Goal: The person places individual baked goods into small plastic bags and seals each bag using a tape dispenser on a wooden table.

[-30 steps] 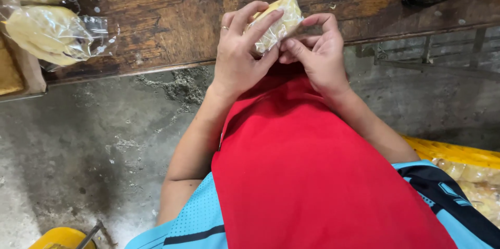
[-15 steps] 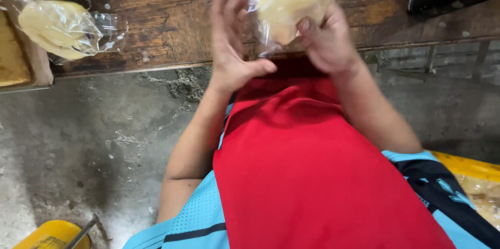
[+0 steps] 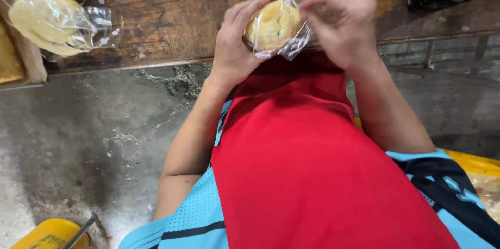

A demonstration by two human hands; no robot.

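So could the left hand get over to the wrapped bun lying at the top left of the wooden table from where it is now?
Probably yes, but not freely: the left hand is busy holding the bagged bun with the right hand. The wooden table between it and the wrapped bun looks bare.

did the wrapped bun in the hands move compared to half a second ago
Yes. The wrapped bun has dropped from high over the wooden table to its near edge, held between the left hand and right hand.

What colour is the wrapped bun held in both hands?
Pale yellow bun in clear plastic wrap, seen in the head view.
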